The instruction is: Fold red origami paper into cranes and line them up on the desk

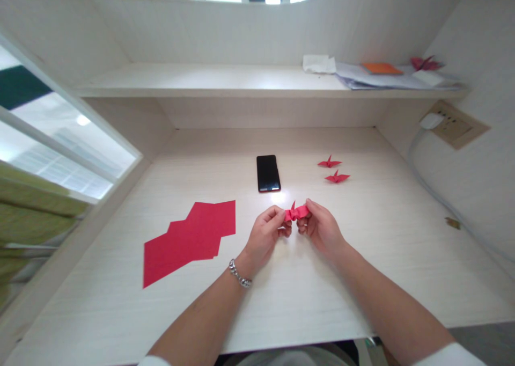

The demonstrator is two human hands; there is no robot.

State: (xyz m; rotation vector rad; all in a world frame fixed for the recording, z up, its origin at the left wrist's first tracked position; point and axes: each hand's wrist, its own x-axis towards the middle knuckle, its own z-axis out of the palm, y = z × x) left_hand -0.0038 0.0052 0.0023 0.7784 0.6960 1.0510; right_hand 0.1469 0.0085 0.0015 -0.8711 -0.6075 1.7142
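A red paper crane is held just above the desk, its wings spread sideways and a thin point sticking up from its middle. My left hand pinches one wing between thumb and fingers. On the other side, my right hand grips the opposite wing the same way. Two finished-looking red paper cranes lie beyond my right hand. Several overlapping sheets of red paper are spread to the left of my left hand.
A black phone lies on the desk beyond my hands. Papers, an orange sheet and a red folded paper piece rest on the shelf. A white cable runs down from the wall socket at right.
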